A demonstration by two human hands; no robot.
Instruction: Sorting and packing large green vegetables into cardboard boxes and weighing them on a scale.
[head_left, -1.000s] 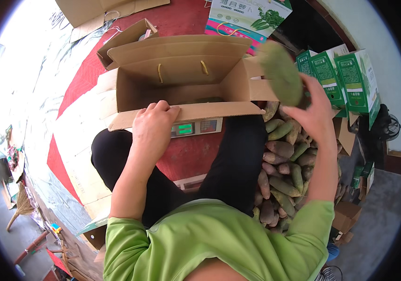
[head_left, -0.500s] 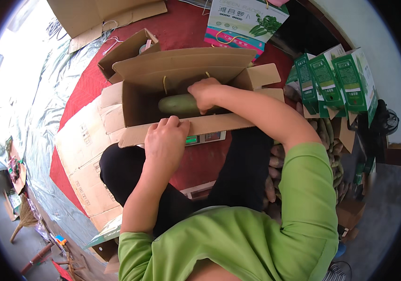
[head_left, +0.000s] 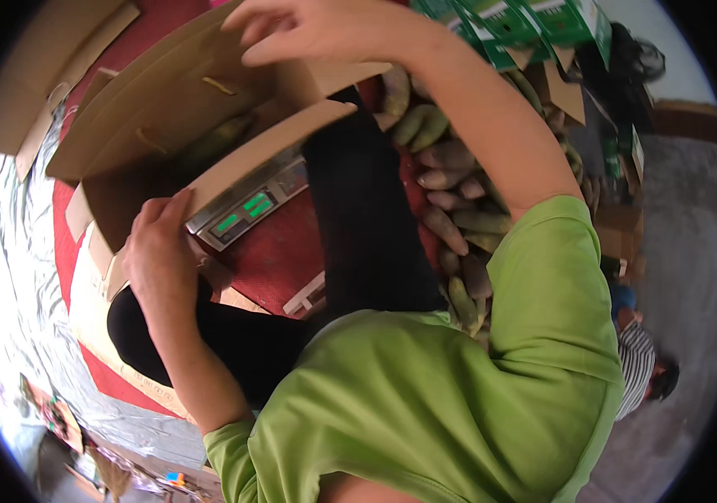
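An opened cardboard box (head_left: 107, 201) with yellow cord handles sits in front of me, its flaps up. A long green radish (head_left: 217, 141) lies in its shadowed inside. My left hand (head_left: 161, 260) grips the near flap at the box's left corner, fingers over the edge. Above the far right part of the box is my right hand (head_left: 300, 32), its fingers apart and nothing in them. Under the near flap a weighing scale (head_left: 249, 208) shows lit green displays.
Several radishes (head_left: 450, 180) are heaped right of my leg. Green and white cartons (head_left: 509, 29) stand behind them. Another large cardboard box (head_left: 48, 67) is at the far left. Silvery sheeting (head_left: 19, 277) covers ground on the left. Another person (head_left: 636, 365) is at the lower right.
My right hand has left the radish in the box and risen clear of it. The view has turned to the right. My left hand stays on the near flap, now closer to its left corner.
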